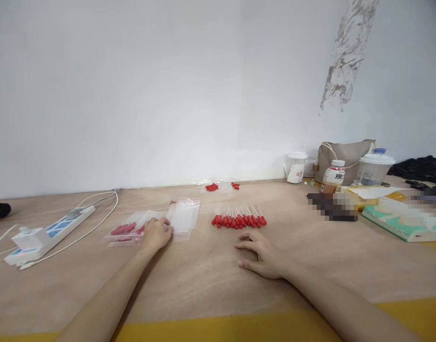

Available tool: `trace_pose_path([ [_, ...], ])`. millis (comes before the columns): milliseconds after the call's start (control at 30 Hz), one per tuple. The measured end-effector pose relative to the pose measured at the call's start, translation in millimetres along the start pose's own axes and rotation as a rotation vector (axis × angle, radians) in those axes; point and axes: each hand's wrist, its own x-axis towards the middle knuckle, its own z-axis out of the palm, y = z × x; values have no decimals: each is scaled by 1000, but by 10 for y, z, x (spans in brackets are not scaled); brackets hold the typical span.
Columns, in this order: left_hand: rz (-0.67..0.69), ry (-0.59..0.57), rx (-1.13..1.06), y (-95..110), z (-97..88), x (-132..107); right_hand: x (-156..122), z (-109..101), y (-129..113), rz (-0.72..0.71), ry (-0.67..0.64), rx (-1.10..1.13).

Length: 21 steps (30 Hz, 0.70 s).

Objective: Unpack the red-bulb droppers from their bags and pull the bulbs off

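My left hand (156,234) rests at the right end of a pile of clear plastic bags (123,228) holding red pieces. Its thumb and forefinger look slightly apart, beside the flat, empty clear bags (184,216); the other fingers are partly hidden. My right hand (262,254) is open above the table, palm down, with fingers apart and nothing in them. Just beyond it lies a row of red-tipped thin white sticks (239,220), red ends towards me.
Against the wall sit small red pieces (212,187) on clear plastic. A power strip (54,235) with a white cable is at left. At right stand a lidded cup (296,167), a bottle (334,176), a bag (346,159), a clear tub (374,170) and a green-white box (399,219).
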Motion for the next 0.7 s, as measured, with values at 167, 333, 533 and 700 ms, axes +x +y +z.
trace_pose_path([
  [167, -99, 185, 304, -63, -115, 4, -7, -19, -19, 8, -11, 5],
  [333, -319, 32, 284, -425, -298, 199, -4, -20, -24, 3, -7, -3],
  [533, -321, -44, 146, -531, -369, 243, -8, -9, -16, 0, -2, -5],
  [700, -70, 449, 106, -228, -593, 95, -1, -9, -4, 13, 58, 2],
])
